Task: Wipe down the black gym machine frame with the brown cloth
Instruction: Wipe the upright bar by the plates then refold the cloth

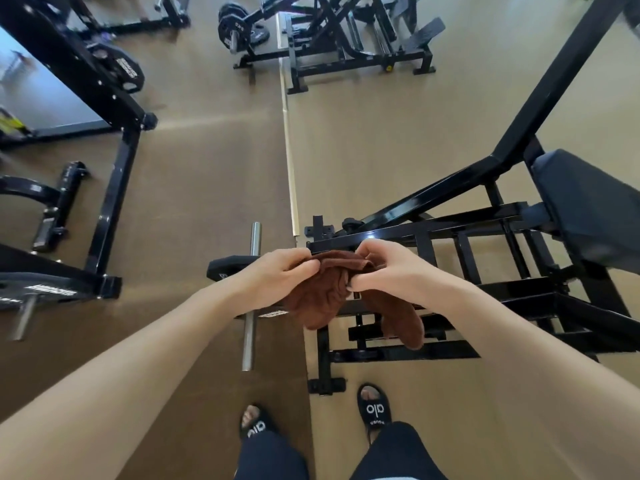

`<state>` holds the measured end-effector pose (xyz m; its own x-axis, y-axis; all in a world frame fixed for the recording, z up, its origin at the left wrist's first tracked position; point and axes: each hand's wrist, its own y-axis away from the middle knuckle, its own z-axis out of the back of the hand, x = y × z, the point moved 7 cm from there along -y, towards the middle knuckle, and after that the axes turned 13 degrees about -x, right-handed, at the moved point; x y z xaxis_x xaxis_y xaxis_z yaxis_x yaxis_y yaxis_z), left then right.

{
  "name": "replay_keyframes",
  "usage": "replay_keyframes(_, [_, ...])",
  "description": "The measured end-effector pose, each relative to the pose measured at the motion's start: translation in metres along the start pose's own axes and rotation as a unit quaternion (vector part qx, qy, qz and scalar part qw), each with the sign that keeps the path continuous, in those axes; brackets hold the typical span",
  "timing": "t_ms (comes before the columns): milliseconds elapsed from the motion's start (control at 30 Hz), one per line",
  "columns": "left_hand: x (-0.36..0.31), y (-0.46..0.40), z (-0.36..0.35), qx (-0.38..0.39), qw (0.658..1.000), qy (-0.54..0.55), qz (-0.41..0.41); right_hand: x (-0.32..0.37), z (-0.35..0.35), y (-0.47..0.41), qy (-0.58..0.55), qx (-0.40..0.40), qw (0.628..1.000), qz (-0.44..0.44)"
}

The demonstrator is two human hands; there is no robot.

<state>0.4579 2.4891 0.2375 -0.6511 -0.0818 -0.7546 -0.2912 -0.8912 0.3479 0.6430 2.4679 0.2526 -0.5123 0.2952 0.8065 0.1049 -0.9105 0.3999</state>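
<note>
A brown cloth (323,292) is held bunched between both hands, just in front of the near top rail of the black gym machine frame (460,233). The cloth is gripped at its left edge by the left hand (277,277), whose fingers are curled over the fabric, and at its upper right by the right hand (384,271), whose fingers and thumb are closed in a pinch on it. Two lobes of the cloth are left hanging downward below the hands, one under the middle and a longer one toward the right, so that its long axis is spread roughly from left to right between the two grips. The top edge of the cloth is seen against the end of the rail; whether it touches cannot be told. The frame's long beam is run from that near end up and away to the right, past a dark padded seat (588,206). A chrome bar (252,296) is laid on the floor just left of the frame, lengthwise away from the person. Black slides (375,408) are worn on the feet at the bottom.
</note>
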Motion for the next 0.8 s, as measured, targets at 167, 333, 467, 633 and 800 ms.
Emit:
replay_keyframes(167, [0.028, 0.001, 0.046, 0.031, 0.998, 0.061, -0.007, 0.040, -0.043, -0.020, -0.014, -0.003, 1.000, -0.016])
replay_keyframes(333, [0.079, 0.019, 0.097, 0.126, 0.990, 0.028, -0.051, 0.078, -0.097, -0.036, 0.011, -0.106, 0.994, -0.026])
replay_keyframes(467, [0.116, 0.023, 0.150, 0.057, 0.996, -0.026, -0.070, 0.117, -0.146, -0.038, 0.055, -0.144, 0.988, -0.025])
replay_keyframes(633, [0.134, 0.020, 0.200, -0.025, 0.994, -0.076, -0.068, 0.147, -0.189, -0.041, 0.052, -0.161, 0.983, -0.068])
replay_keyframes(800, [0.137, 0.007, 0.214, -0.044, 0.998, -0.047, -0.006, 0.148, -0.202, -0.049, -0.085, -0.267, 0.946, -0.161])
